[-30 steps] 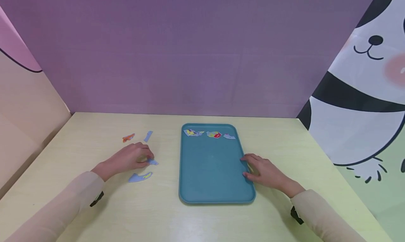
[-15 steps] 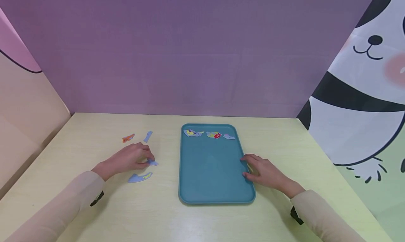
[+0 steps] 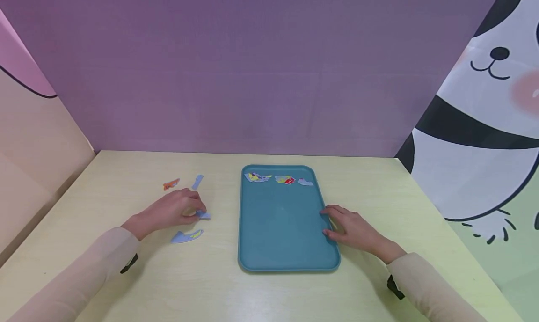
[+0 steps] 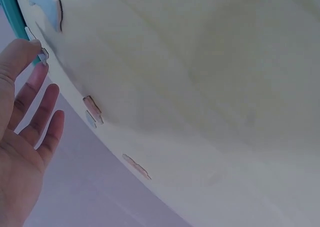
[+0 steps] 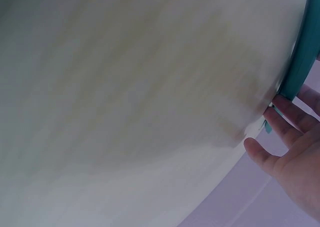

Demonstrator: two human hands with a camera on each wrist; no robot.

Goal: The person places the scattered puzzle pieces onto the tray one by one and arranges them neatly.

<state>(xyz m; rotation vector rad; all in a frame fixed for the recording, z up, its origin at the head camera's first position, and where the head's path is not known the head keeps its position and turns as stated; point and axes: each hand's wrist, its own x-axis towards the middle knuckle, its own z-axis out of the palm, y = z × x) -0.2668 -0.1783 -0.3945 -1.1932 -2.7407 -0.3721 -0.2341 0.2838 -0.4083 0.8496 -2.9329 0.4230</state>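
In the head view my left hand (image 3: 170,208) is left of the tray, pinching a small blue puzzle piece (image 3: 204,215) between thumb and index finger. The left wrist view shows that piece (image 4: 43,55) at the fingertips, the other fingers loosely spread. A curved blue puzzle piece (image 3: 186,236) with yellow marks lies just nearer than this hand. Beyond it are an orange piece (image 3: 171,184) and a narrow blue piece (image 3: 197,182). My right hand (image 3: 355,228) rests with extended fingertips and thumb on the right rim of the teal tray (image 3: 286,233).
Along the tray's far end lie a yellow-and-blue piece (image 3: 258,177), a red-and-yellow piece (image 3: 285,179) and a small pale blue piece (image 3: 305,182). A purple wall (image 3: 252,69) stands behind the pale wooden table (image 3: 177,284). A panda-printed panel (image 3: 476,181) is at the right.
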